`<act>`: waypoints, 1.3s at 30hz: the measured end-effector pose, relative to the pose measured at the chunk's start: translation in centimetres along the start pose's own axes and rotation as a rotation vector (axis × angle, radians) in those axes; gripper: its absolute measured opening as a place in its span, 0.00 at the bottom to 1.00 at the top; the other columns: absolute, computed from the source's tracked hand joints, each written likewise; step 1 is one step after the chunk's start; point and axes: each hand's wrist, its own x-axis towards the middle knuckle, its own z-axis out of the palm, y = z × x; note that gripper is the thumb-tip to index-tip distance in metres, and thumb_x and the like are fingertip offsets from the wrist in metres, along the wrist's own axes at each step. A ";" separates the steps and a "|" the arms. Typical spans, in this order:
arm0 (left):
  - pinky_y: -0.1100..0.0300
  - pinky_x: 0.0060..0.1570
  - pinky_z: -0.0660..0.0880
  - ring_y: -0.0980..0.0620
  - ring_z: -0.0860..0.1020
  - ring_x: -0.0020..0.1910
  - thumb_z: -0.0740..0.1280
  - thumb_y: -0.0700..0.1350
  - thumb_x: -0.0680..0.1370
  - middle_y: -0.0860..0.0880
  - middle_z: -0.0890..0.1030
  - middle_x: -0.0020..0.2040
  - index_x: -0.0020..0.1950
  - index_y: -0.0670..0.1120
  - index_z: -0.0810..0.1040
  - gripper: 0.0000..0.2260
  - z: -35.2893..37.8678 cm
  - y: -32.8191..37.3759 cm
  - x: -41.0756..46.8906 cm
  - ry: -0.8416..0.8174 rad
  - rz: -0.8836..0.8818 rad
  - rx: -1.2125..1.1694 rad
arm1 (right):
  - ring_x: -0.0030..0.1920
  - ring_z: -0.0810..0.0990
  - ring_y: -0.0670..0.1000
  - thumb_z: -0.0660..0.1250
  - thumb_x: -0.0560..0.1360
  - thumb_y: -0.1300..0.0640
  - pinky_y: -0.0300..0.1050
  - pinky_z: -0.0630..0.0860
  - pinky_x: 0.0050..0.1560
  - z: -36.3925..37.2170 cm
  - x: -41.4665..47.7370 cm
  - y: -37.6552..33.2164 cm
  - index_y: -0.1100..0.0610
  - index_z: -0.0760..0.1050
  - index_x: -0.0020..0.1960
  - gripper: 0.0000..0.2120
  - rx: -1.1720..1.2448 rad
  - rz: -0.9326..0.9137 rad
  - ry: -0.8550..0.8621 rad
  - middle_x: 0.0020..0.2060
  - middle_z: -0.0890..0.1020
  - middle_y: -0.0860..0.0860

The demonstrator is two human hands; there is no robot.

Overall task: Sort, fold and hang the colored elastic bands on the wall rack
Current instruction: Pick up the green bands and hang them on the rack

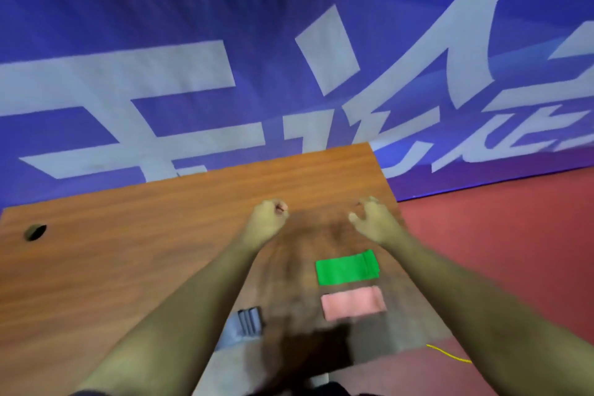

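Both hands are over the table [128, 251], beyond the green band [347, 268]. The left hand [266, 219] is closed in a fist, apparently empty; the right hand [374, 220] is open. The pink band [353, 303] lies just nearer than the green band, both folded. Folding seems done; next is to pick one up for hanging. No rack is visible.

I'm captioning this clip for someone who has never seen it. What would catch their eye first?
The big blue banner with huge white characters fills the top half behind the wooden table. Next come the folded green band and the pink band just nearer, lying flat between the outstretched arms. Beyond them, the left hand is curled and the right hand half open, both empty.
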 end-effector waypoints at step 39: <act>0.61 0.59 0.63 0.50 0.67 0.55 0.73 0.43 0.70 0.48 0.69 0.51 0.51 0.47 0.83 0.10 10.6 -5.8 2.1 -0.280 0.325 0.216 | 0.45 0.79 0.48 0.71 0.71 0.56 0.38 0.69 0.48 8.5 2.3 4.5 0.49 0.77 0.44 0.05 -0.098 -0.258 -0.364 0.40 0.81 0.43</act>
